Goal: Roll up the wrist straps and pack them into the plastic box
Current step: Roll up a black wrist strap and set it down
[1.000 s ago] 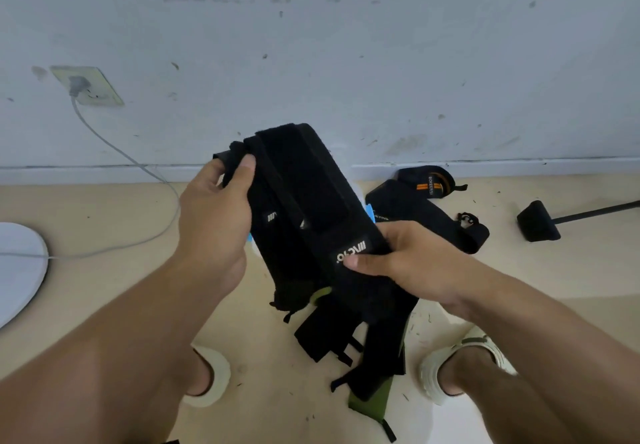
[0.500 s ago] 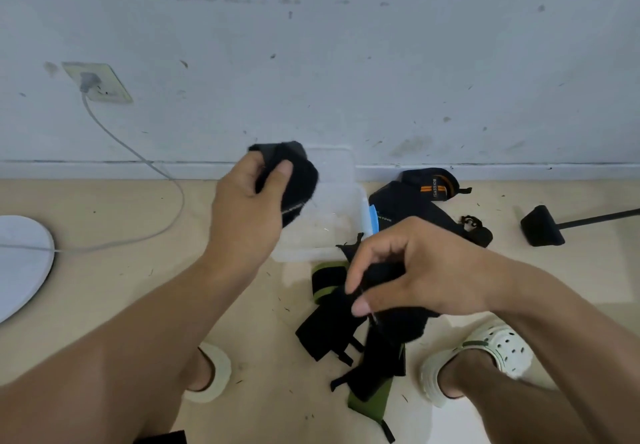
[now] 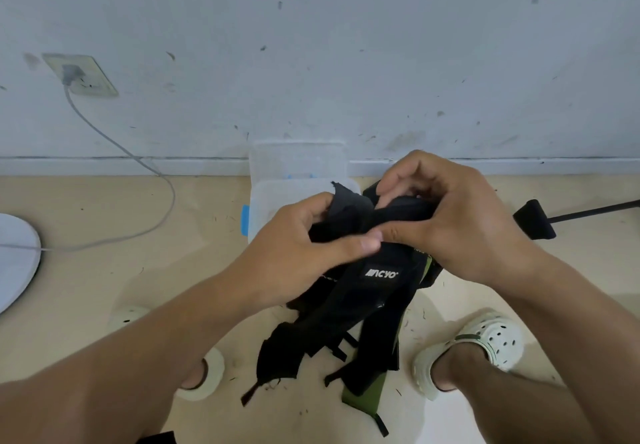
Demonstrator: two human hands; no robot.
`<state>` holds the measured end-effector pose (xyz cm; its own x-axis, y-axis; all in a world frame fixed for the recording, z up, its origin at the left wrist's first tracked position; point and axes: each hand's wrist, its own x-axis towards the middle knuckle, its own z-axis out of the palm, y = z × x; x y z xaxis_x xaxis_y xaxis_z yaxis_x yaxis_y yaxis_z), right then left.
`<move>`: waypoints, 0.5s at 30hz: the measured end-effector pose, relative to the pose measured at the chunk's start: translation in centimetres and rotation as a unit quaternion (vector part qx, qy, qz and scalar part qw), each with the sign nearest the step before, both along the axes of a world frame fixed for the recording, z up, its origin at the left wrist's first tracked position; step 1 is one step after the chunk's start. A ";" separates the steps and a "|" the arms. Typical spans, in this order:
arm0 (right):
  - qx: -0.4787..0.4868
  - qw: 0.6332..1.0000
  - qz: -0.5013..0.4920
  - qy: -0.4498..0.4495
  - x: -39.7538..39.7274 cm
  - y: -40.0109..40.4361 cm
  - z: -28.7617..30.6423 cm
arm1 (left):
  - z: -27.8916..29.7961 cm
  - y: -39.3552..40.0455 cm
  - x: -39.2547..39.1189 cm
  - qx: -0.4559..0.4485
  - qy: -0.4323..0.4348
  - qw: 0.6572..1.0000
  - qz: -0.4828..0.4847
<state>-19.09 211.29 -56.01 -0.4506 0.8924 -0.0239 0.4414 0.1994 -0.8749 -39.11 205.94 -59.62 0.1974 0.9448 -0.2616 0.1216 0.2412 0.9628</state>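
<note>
both hands have a grip on the top end of one black wrist strap [image 3: 349,222], held up in front of the person above the floor: the left hand [image 3: 304,246] curls round the strap from the left with its thumb laid across the front, and the right hand [image 3: 446,215] pinches the folded end from the right, fingers bent in tight over the fabric. from here it looks like the roll is only just being started, since most of that strap hangs loose below the hands, logo patch showing. more loose straps [image 3: 360,350], black and green, lie on the floor between the feet. the clear plastic box [image 3: 298,170] sits open against the wall just behind the hands; what it holds i can't tell. so the bulk of the rolling and packing seems left to do.
</note>
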 end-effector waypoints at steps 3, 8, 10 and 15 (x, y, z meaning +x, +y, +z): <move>-0.021 0.999 -0.023 0.032 -0.2 0.0 -0.1 | -0.3 -0.2 0.1 0.028 0.004 1.000 -0.011; -0.127 0.976 -0.125 0.128 0.2 0.5 -0.1 | -0.4 -0.2 0.3 0.053 0.003 0.998 0.042; -0.177 0.953 -0.154 0.191 0.3 0.8 -0.2 | -0.5 -0.1 0.2 0.046 -0.003 0.997 0.057; -0.238 0.891 -0.195 0.334 -0.3 0.4 -0.3 | -0.3 0.0 0.1 0.036 0.001 0.996 0.079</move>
